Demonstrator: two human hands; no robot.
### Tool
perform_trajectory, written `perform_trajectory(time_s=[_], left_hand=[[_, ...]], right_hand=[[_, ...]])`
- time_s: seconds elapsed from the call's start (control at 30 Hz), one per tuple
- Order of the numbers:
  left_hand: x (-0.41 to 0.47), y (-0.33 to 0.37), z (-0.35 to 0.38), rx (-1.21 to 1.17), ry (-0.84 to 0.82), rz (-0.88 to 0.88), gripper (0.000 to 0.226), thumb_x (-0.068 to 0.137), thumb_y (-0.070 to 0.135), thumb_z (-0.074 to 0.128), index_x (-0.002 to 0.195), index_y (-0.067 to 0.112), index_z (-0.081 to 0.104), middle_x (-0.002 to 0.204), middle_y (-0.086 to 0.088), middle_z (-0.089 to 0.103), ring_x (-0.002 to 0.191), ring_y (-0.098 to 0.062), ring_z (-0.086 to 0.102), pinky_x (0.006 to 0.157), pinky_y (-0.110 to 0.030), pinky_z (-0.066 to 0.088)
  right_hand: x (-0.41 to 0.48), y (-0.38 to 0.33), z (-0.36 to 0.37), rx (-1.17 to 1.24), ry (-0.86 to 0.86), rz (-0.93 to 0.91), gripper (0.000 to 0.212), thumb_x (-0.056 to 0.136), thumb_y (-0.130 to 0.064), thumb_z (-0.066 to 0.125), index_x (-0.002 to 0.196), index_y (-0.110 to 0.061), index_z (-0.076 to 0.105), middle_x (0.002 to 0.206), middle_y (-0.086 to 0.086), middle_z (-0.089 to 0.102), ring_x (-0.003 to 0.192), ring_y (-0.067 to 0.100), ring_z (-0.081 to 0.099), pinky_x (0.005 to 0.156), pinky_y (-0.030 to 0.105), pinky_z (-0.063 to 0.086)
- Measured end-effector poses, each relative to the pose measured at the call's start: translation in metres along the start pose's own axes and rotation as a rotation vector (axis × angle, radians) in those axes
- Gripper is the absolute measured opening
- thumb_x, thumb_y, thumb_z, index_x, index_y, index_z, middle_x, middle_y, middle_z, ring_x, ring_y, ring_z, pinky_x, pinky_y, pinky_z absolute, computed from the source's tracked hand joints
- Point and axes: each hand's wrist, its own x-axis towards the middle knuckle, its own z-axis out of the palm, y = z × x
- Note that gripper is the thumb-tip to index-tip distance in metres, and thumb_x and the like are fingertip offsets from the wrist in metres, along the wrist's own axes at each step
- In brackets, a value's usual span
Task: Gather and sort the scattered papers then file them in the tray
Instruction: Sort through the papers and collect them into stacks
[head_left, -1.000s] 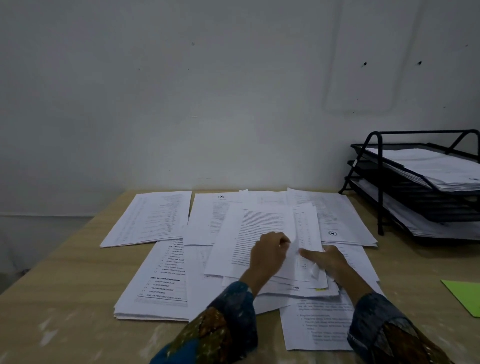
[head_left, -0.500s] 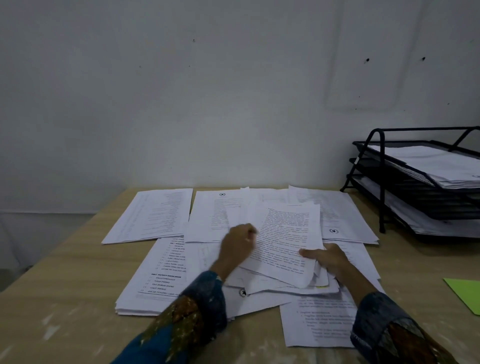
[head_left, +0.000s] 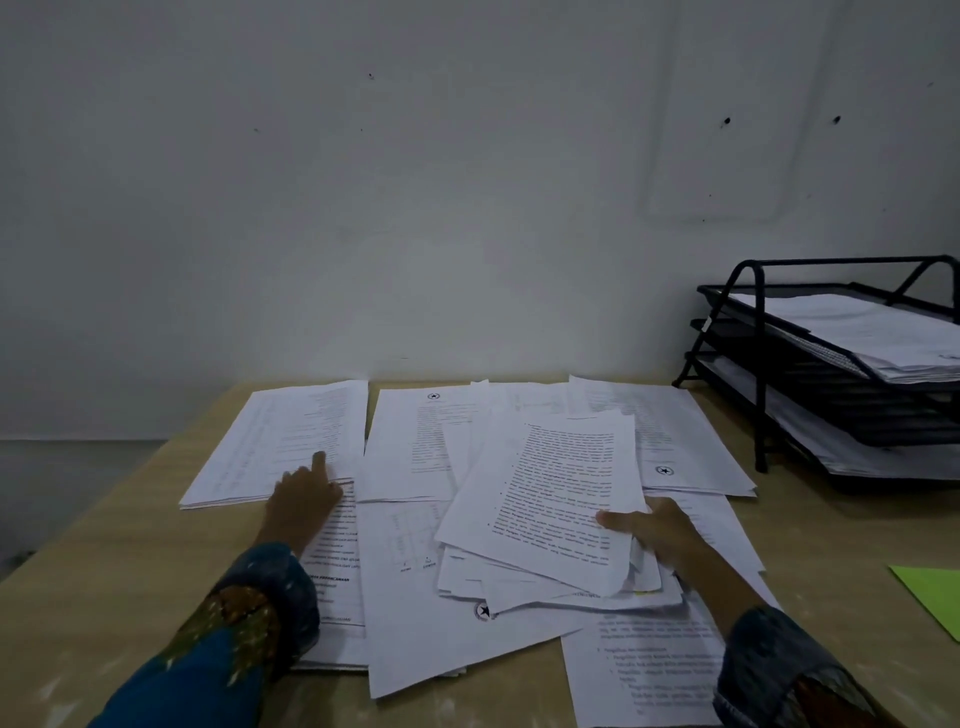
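Observation:
White printed papers lie scattered over the wooden table. My right hand grips the right edge of a loose stack of sheets, thumb on the top page. My left hand rests on a left pile, its index finger stretched onto the far-left stack. More piles sit at the back middle and back right. A black three-tier wire tray stands at the right with papers in its top and bottom tiers.
A green sheet lies at the right table edge. One printed page sits near the front edge by my right sleeve. A white wall runs directly behind the table. The table's left edge drops off to a grey floor.
My left hand has let go of the middle sheets and moved left onto the left piles. My right hand keeps its hold on the stack, whose top page has shifted right.

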Motion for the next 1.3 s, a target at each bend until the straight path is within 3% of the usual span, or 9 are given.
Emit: perform_trajectory(time_s=[0.17, 0.33, 0.5, 0.73, 0.83, 0.9, 1.03, 1.17, 1.3], left_hand=[[0.004, -0.001, -0.007, 0.2, 0.016, 0.144, 0.045, 0.095, 0.025, 0.046, 0.135, 0.01, 0.032, 0.108, -0.003, 0.063, 0.095, -0.018, 0.066, 0.084, -0.029, 0.053], [-0.002, 0.011, -0.016, -0.006, 0.148, -0.058, 0.03, 0.097, 0.013, 0.04, 0.124, 0.001, 0.043, 0.114, -0.019, 0.06, 0.102, -0.033, 0.062, 0.088, -0.04, 0.051], [-0.002, 0.028, -0.026, -0.194, 0.347, -0.174, 0.018, 0.096, 0.008, 0.041, 0.104, -0.004, 0.052, 0.099, -0.025, 0.063, 0.09, -0.041, 0.063, 0.074, -0.044, 0.052], [-0.002, 0.078, -0.029, -0.149, 0.478, 0.279, 0.012, 0.085, 0.013, 0.066, 0.087, 0.003, 0.06, 0.073, -0.013, 0.068, 0.058, -0.026, 0.068, 0.051, -0.027, 0.052], [-0.016, 0.11, -0.023, -0.047, 0.533, 0.504, 0.016, 0.074, 0.013, 0.077, 0.075, 0.01, 0.062, 0.051, -0.002, 0.061, 0.036, -0.012, 0.057, 0.036, -0.016, 0.037], [-0.031, 0.133, -0.018, -0.03, 0.552, 0.606, 0.015, 0.073, 0.017, 0.078, 0.07, 0.014, 0.063, 0.042, 0.002, 0.056, 0.029, -0.005, 0.043, 0.038, -0.009, 0.026], [-0.059, 0.171, 0.009, -0.124, 0.453, 0.758, 0.019, 0.088, 0.025, 0.056, 0.073, 0.015, 0.064, 0.049, 0.0, 0.062, 0.035, -0.013, 0.052, 0.037, -0.021, 0.045], [-0.082, 0.194, 0.025, -0.19, 0.358, 0.789, 0.032, 0.089, 0.034, 0.044, 0.071, 0.018, 0.065, 0.053, 0.001, 0.065, 0.041, -0.016, 0.056, 0.04, -0.019, 0.035], [-0.099, 0.209, 0.028, -0.195, 0.379, 0.861, 0.017, 0.08, 0.025, 0.059, 0.064, 0.019, 0.062, 0.049, 0.003, 0.062, 0.037, -0.013, 0.053, 0.038, -0.014, 0.029]], right_hand=[[0.004, 0.002, 0.0, 0.012, -0.003, -0.002, 0.048, 0.073, -0.016, 0.079, 0.115, 0.0, 0.062, 0.117, 0.017, 0.066, 0.103, 0.032, 0.064, 0.092, 0.042, 0.051], [0.003, 0.001, 0.0, 0.012, 0.013, -0.016, 0.049, 0.074, -0.017, 0.078, 0.117, -0.001, 0.062, 0.118, 0.017, 0.066, 0.102, 0.031, 0.063, 0.091, 0.038, 0.051], [-0.001, -0.002, 0.002, 0.01, 0.001, -0.014, 0.049, 0.073, -0.017, 0.078, 0.117, -0.001, 0.061, 0.119, 0.017, 0.065, 0.103, 0.031, 0.063, 0.09, 0.038, 0.051], [-0.003, -0.004, 0.0, 0.003, 0.019, -0.013, 0.051, 0.072, -0.017, 0.079, 0.117, 0.0, 0.062, 0.119, 0.017, 0.065, 0.104, 0.032, 0.063, 0.093, 0.04, 0.051], [-0.005, -0.004, 0.001, 0.007, 0.015, -0.009, 0.051, 0.071, -0.017, 0.08, 0.115, 0.0, 0.063, 0.118, 0.018, 0.066, 0.103, 0.033, 0.064, 0.094, 0.042, 0.051], [-0.006, -0.004, 0.001, 0.006, 0.016, -0.014, 0.051, 0.07, -0.018, 0.081, 0.115, 0.0, 0.063, 0.117, 0.017, 0.066, 0.102, 0.032, 0.064, 0.094, 0.042, 0.051], [-0.005, -0.004, 0.002, -0.005, 0.019, -0.023, 0.05, 0.068, -0.022, 0.082, 0.112, -0.004, 0.066, 0.114, 0.015, 0.068, 0.099, 0.03, 0.065, 0.095, 0.044, 0.051], [-0.008, -0.003, 0.004, -0.046, 0.031, -0.054, 0.041, 0.072, -0.029, 0.079, 0.106, -0.01, 0.066, 0.108, 0.014, 0.069, 0.092, 0.029, 0.066, 0.09, 0.042, 0.053], [-0.006, -0.011, 0.005, -0.012, 0.157, -0.033, 0.06, 0.096, -0.044, 0.041, 0.136, 0.0, 0.043, 0.137, 0.022, 0.048, 0.123, 0.036, 0.049, 0.105, 0.041, 0.038]])
